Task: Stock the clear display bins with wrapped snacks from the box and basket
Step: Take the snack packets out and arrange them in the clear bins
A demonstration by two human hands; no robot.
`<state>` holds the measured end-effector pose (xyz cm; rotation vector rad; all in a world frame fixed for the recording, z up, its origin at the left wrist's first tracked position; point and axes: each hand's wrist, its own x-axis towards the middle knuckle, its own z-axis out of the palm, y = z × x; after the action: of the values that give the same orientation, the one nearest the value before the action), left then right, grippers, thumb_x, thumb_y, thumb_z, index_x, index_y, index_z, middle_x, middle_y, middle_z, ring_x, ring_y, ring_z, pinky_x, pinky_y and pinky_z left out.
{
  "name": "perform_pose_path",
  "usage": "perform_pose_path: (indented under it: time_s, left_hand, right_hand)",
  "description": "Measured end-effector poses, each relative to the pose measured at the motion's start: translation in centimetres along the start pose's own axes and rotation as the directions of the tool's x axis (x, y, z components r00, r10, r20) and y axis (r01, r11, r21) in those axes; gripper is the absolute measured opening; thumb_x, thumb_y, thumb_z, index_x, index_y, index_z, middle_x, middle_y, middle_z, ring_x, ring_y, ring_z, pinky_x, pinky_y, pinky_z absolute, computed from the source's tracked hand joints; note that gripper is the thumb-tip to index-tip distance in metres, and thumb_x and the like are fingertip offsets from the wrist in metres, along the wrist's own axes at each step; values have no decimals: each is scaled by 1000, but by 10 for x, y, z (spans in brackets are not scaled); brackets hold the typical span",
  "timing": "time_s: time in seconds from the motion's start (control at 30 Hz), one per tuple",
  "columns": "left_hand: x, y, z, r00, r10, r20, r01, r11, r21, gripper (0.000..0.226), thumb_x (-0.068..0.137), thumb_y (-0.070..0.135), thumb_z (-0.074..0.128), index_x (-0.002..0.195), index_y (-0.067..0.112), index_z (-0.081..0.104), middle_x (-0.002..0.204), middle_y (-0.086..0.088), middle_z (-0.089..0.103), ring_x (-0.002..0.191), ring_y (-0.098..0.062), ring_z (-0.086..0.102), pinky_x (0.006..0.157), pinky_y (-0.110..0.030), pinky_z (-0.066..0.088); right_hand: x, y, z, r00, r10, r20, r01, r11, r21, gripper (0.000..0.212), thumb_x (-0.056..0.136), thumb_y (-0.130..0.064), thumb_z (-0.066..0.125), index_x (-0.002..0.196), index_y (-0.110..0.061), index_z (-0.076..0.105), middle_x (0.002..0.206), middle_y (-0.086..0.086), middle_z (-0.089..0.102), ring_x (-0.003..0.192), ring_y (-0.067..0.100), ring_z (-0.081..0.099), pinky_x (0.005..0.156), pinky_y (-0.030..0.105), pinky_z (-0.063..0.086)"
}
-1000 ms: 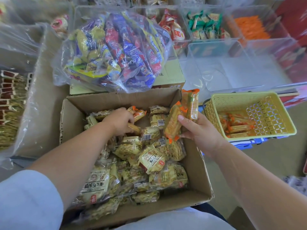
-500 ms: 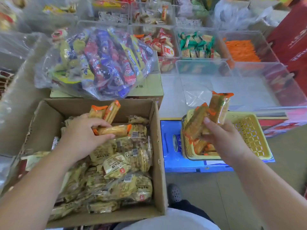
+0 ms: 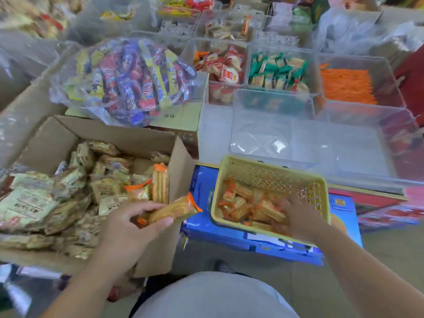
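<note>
My left hand point(image 3: 128, 223) grips an orange-ended wrapped snack point(image 3: 176, 210) above the right wall of the open cardboard box point(image 3: 57, 134). The box holds many pale wrapped snacks point(image 3: 34, 203) and two more orange-ended packs point(image 3: 158, 187) standing near its right side. My right hand point(image 3: 298, 219) is down inside the yellow basket point(image 3: 275, 166), its fingers stretched over the orange-ended snacks point(image 3: 243, 207) lying there; the hand is blurred and nothing shows in it. An empty clear display bin point(image 3: 275, 125) sits just beyond the basket.
The basket rests on a blue carton point(image 3: 202, 226). A clear bag of colourful bars point(image 3: 128, 81) lies on a closed carton behind the box. Farther bins hold red-and-white packs point(image 3: 224, 67), green packs point(image 3: 275, 70) and orange sticks point(image 3: 346, 86).
My right hand has dropped from above the basket into it, and the two snacks it held no longer show. My left hand has lifted one orange-ended snack rightward, toward the box's right wall.
</note>
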<state>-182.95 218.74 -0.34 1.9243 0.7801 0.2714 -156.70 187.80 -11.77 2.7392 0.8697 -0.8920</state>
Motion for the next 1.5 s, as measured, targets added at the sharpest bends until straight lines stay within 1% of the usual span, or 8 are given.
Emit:
perform_pose_path:
  time_s: [0.13, 0.4, 0.7, 0.8, 0.93, 1.2, 1.33, 1.5]
  left_hand:
    - [5, 7, 32, 999, 27, 34, -29, 998, 64, 41, 69, 19, 94, 87, 52, 77, 89, 30, 71, 85, 6, 63, 67, -7, 42]
    - [49, 39, 116, 933, 107, 342, -222, 921, 319, 30, 70, 53, 89, 87, 64, 68, 103, 24, 59, 95, 1, 60, 74, -19, 44]
    - [105, 33, 207, 710, -187, 679, -478, 580, 660, 45, 87, 57, 74, 127, 36, 65, 136, -5, 45, 119, -29, 55, 94, -37, 48]
    - [109, 25, 216, 613, -316, 724, -597, 415, 686, 67, 91, 69, 58, 152, 52, 37, 171, -11, 1, 152, -45, 18, 122, -56, 23]
    - [101, 28, 214, 635, -159, 756, -655, 407, 637, 65, 98, 65, 48, 155, 60, 17, 168, -2, -31, 157, -42, -11, 125, -55, -7]
    - [58, 22, 106, 839, 264, 477, -532, 583, 614, 56, 91, 46, 71, 142, 25, 62, 160, -11, 42, 146, -36, 37, 119, -56, 33]
    - [45, -12, 12, 976, 159, 149, -216, 608, 764, 54, 90, 46, 72, 139, 26, 62, 154, -7, 48, 142, -34, 41, 116, -55, 36]
    - [43, -76, -117, 977, 32, -212, 165, 520, 838, 70, 77, 61, 53, 131, 19, 67, 140, -22, 58, 131, -46, 48, 107, -64, 41]
  right_hand:
    - [12, 5, 3, 999, -48, 22, 47, 997, 57, 100, 79, -67, 68, 157, -43, 10, 158, 5, 33, 143, 34, 32, 116, 47, 33]
    - [-28, 24, -18, 939, -72, -335, 82, 997, 15, 62, 90, -66, 47, 148, -46, 38, 155, -13, 40, 152, 23, 17, 123, 54, 10]
    - [-52, 35, 23, 936, 0, -351, 56, 987, 151, 57, 96, -69, 30, 145, -43, 45, 165, -8, 22, 152, 21, -25, 124, 47, 1]
    - [-51, 35, 27, 930, 15, -367, 67, 975, 210, 57, 96, -67, 29, 143, -40, 50, 164, -9, 26, 150, 19, -31, 126, 45, 12]
    - [-49, 37, 29, 928, 32, -370, 52, 975, 214, 57, 95, -69, 31, 141, -42, 51, 163, -12, 28, 150, 17, -31, 125, 47, 11]
    - [-27, -26, -9, 862, -24, -506, 118, 981, 154, 41, 83, -53, 72, 118, -31, 73, 131, 2, 65, 143, 39, 38, 116, 67, 24]
    - [-10, -112, -43, 770, -260, -583, 418, 896, 152, 37, 82, -46, 77, 114, -28, 73, 128, -1, 66, 134, 34, 49, 111, 58, 34]
    - [0, -211, -68, 656, -464, -595, 661, 733, 157, 41, 91, -51, 59, 116, -22, 72, 128, -1, 63, 126, 25, 51, 106, 45, 43]
